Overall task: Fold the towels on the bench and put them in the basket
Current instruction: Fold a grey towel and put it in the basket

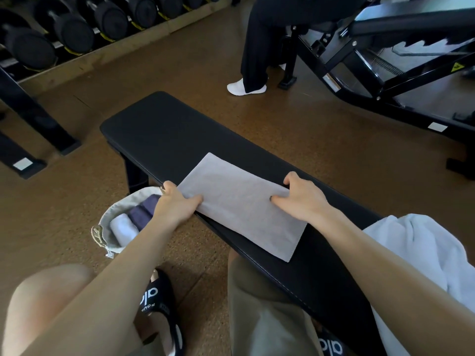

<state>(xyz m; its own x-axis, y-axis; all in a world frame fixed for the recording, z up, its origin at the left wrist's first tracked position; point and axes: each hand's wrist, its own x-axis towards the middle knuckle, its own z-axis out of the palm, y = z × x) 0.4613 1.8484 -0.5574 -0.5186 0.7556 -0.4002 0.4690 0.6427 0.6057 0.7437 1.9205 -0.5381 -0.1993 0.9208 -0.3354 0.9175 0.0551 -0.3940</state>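
A grey towel lies flat as a folded rectangle across the black bench. My left hand pinches its near-left edge with the thumb on top. My right hand pinches the far-right edge, thumb on the cloth and fingers curled over the rim. On the floor left of the bench stands a pale cloth basket holding a rolled white towel and a dark purple towel. A white towel lies bunched on the bench at the right, under my right forearm.
A dumbbell rack runs along the back left. Behind the bench stands a person in black trousers with a white shoe. A black gym machine frame fills the back right. My slippered feet rest on the brown floor.
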